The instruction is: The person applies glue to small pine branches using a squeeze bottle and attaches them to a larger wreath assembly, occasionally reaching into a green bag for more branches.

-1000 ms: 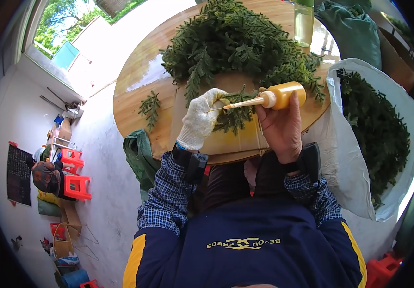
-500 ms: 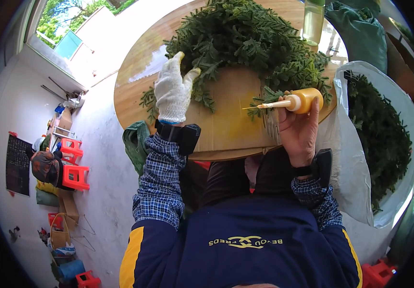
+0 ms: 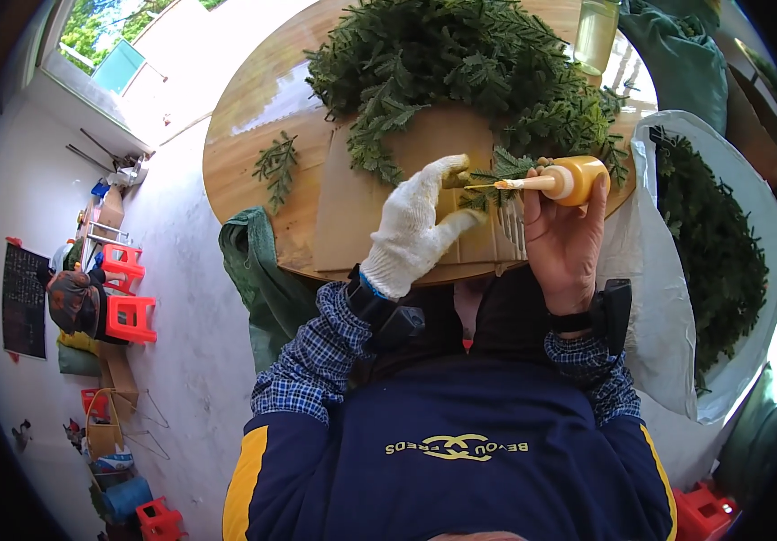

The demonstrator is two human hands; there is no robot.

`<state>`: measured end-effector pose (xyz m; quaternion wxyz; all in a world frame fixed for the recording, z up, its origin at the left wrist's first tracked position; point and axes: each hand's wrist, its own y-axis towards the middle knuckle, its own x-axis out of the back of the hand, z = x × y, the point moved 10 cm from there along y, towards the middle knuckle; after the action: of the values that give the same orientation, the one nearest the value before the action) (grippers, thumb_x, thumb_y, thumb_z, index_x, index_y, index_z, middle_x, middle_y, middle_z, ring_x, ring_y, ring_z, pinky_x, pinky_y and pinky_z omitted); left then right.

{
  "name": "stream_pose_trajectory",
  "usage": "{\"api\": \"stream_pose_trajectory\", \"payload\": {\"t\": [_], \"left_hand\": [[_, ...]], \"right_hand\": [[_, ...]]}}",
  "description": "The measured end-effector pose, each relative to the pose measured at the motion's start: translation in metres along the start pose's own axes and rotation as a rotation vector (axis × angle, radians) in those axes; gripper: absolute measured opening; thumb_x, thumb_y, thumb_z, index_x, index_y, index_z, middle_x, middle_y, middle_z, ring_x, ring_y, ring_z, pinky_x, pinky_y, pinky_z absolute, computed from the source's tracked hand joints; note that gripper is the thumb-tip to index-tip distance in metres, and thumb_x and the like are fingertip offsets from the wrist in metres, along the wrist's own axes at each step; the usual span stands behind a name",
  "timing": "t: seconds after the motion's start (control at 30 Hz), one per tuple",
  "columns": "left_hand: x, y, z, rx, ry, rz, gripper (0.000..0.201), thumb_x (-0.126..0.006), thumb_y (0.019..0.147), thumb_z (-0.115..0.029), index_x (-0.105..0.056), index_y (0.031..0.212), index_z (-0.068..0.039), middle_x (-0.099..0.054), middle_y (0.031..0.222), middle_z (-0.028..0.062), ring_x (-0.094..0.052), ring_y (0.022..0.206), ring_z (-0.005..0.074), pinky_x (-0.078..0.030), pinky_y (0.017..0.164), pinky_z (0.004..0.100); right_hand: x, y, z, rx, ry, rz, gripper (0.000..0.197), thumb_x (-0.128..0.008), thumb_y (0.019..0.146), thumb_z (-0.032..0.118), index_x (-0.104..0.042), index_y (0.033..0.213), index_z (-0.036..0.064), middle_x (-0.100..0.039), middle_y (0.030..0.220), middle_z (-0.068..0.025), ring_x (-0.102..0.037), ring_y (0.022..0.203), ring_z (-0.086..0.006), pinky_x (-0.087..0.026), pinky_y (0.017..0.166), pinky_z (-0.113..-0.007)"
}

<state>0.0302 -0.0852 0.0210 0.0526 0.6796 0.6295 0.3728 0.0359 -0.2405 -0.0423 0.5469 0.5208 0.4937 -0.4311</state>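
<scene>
A squeeze bottle (image 3: 579, 179) of yellow-orange liquid, with a long pale nozzle, lies sideways in my bare right hand (image 3: 565, 236). The nozzle's thin yellow tip points left. My left hand (image 3: 417, 225), in a white knitted glove with yellow stains on the fingertips, is beside that tip, its thumb and fingers apart around it. A small green sprig (image 3: 508, 166) shows just behind the nozzle; whether my right fingers hold it, I cannot tell. Beyond both hands, a big heap of artificial fir branches (image 3: 442, 63) covers the far part of the round wooden table (image 3: 235, 153).
Flattened cardboard (image 3: 352, 225) lies under my hands. A loose fir sprig (image 3: 276, 169) rests at the left. A clear jar (image 3: 597, 36) stands at the back right. A white sack (image 3: 654, 298) of greenery (image 3: 711, 243) is right of the table. Red stools (image 3: 131, 318) stand far left.
My left hand has moved right and nearer, from the branches to the bottle's tip. The sprig at the left now shows fully. My right hand and the bottle have barely moved.
</scene>
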Motion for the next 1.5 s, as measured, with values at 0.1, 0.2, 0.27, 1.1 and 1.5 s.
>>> {"api": "stream_pose_trajectory", "payload": {"t": [0.1, 0.2, 0.27, 1.1, 1.5], "left_hand": [[-0.006, -0.006, 0.022, 0.139, -0.161, 0.033, 0.034, -0.069, 0.078, -0.010, -0.059, 0.109, -0.002, -0.064, 0.100, 0.0137, -0.063, 0.091, 0.0258, -0.049, 0.080, 0.0315], [0.000, -0.007, 0.031, 0.251, -0.282, 0.073, 0.028, -0.065, 0.081, -0.007, -0.059, 0.108, -0.001, -0.065, 0.097, 0.0149, -0.064, 0.089, 0.0243, -0.050, 0.078, 0.0308], [0.009, -0.004, 0.031, 0.340, -0.140, 0.185, 0.022, -0.059, 0.086, -0.005, -0.059, 0.107, 0.000, -0.065, 0.097, 0.0088, -0.061, 0.089, 0.0149, -0.049, 0.077, 0.0272], [0.031, -0.021, 0.009, -0.121, 0.509, 0.072, 0.029, -0.070, 0.074, -0.017, -0.066, 0.101, -0.009, -0.064, 0.095, 0.0082, -0.059, 0.090, 0.0267, -0.046, 0.079, 0.0380], [0.039, -0.004, 0.013, -0.074, 0.467, 0.130, 0.029, -0.068, 0.077, -0.008, -0.063, 0.105, -0.002, -0.064, 0.096, 0.0128, -0.061, 0.088, 0.0307, -0.049, 0.078, 0.0359]], "right_hand": [[0.000, -0.001, -0.002, -0.016, 0.018, 0.022, 0.045, -0.057, 0.090, 0.035, -0.050, 0.117, -0.0006, -0.055, 0.117, -0.0181, -0.053, 0.112, -0.0329, -0.046, 0.098, -0.041], [0.000, -0.002, 0.001, -0.011, 0.003, 0.025, 0.044, -0.057, 0.090, 0.034, -0.050, 0.117, 0.0001, -0.055, 0.118, -0.0173, -0.052, 0.114, -0.0326, -0.046, 0.098, -0.042], [0.001, -0.003, 0.005, 0.021, -0.044, 0.018, 0.043, -0.057, 0.090, 0.034, -0.050, 0.117, 0.0008, -0.055, 0.119, -0.0167, -0.050, 0.116, -0.0323, -0.046, 0.098, -0.043], [0.014, -0.023, 0.076, 0.272, -0.467, -0.088, 0.044, -0.056, 0.091, 0.032, -0.044, 0.123, 0.0030, -0.054, 0.119, -0.0161, -0.054, 0.110, -0.0284, -0.047, 0.096, -0.043], [0.002, -0.025, 0.074, 0.276, -0.511, -0.067, 0.043, -0.055, 0.092, 0.032, -0.046, 0.121, 0.0028, -0.055, 0.118, -0.0150, -0.054, 0.109, -0.0275, -0.046, 0.097, -0.043]]}}
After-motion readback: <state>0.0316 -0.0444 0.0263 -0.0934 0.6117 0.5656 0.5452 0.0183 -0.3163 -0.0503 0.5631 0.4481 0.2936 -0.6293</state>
